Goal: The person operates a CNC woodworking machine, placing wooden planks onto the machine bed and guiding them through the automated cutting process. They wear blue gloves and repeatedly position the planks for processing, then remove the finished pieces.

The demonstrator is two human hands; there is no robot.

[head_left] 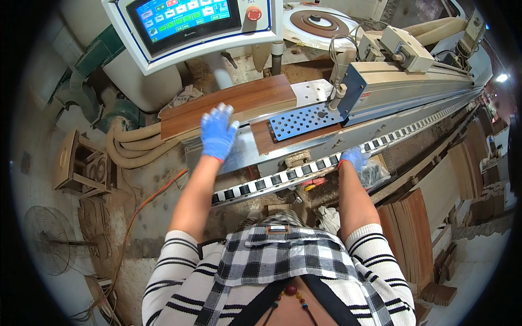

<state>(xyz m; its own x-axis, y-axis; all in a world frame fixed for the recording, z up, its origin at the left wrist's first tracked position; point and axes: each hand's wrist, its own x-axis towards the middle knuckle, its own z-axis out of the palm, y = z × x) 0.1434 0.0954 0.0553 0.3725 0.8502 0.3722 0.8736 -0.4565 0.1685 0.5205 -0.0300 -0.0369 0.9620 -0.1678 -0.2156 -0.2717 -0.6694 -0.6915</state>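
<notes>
My left hand [218,133], in a blue glove, is open with its fingers stretched out. It hovers over or rests on the bare metal machine table [244,152]; contact cannot be made out. Beside its fingers lies a long brown wood-grain board [234,103]. Another brown panel [263,137] lies partly under a blue perforated plate [305,120] on the machine. My right hand [354,158], also gloved in blue, is at the near side of the roller rail [293,174], touching or close to its edge. Its fingers are too small and partly hidden to show their grip.
A control panel with a lit screen [187,19] and red button [254,13] hangs at the back left. The long machine beam [408,89] runs off to the right. Stacked brown boards [408,233] stand at right; ribbed hoses [128,155] and a fan [46,239] at left.
</notes>
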